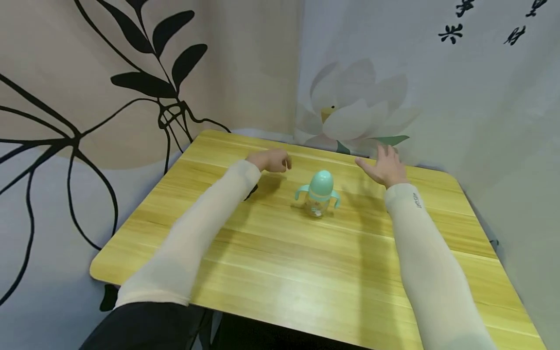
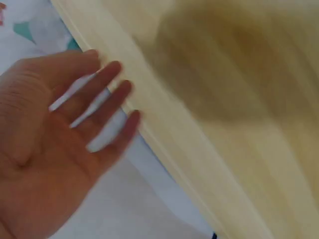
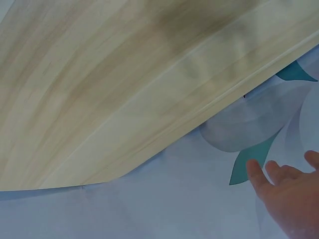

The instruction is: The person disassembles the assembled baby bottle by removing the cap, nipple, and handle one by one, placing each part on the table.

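Note:
A baby bottle (image 1: 321,186) with a mint-green domed cap, two side handles and a see-through body stands upright on the wooden table (image 1: 271,262). To its left, my left hand (image 1: 271,159) hovers over the table with fingers loosely bent and nothing held. In the left wrist view, that hand's (image 2: 55,134) fingers are spread apart. On the other side of the bottle, my right hand (image 1: 386,167) is raised near the back edge, thumb held away from the fingers. It is partly cut off in the right wrist view, where the hand (image 3: 291,194) holds nothing. Neither hand touches the bottle.
Behind the table hangs a pale cloth (image 1: 472,107) printed with a lotus flower and dark characters. At the left, another printed backdrop (image 1: 245,63) carries black plant shapes. The table's back edge (image 3: 164,149) runs close to the cloth. A dark object (image 1: 251,192) shows beside the left sleeve.

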### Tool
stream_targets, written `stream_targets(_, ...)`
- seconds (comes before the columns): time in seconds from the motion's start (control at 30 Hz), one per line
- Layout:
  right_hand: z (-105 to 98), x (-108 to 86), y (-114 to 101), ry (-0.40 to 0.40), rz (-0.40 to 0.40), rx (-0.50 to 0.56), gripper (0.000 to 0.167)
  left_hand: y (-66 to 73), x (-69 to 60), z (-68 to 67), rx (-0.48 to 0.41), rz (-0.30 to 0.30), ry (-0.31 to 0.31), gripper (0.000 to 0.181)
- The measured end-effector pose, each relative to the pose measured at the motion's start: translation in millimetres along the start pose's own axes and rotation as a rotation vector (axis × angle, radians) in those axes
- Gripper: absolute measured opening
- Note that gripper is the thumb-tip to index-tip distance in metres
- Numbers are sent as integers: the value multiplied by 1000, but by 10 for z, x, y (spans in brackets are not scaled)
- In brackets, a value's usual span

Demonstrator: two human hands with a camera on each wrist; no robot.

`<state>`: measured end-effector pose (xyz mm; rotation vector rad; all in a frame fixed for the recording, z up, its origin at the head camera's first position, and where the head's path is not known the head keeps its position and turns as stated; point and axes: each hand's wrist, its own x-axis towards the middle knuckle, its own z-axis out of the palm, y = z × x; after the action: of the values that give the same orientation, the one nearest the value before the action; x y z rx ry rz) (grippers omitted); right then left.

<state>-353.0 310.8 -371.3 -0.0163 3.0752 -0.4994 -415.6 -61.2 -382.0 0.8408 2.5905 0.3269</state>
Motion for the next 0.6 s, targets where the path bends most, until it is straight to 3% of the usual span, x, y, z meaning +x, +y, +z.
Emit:
stream_targets(0.1, 11, 7, 32, -14, -2, -16, 109, 71, -109, 187, -102, 38, -162, 53)
stream_targets(0.2, 16, 19, 42, -25, -2, -15, 110, 120, -224, 346, -215, 76, -235, 78)
stream_targets(0.3, 9, 21, 49, -27, 0, -12, 108, 168, -251, 526, -389, 187, -221, 92)
stream_targets(0.43, 11, 20, 56, -37, 10, -2, 107, 234, -178, 745, -556, 325, -142, 87)
stream_targets(0.6, 41, 25, 45, -61, 9, 3, 109, 275, -54, 882, -663, 387, -115, 82)
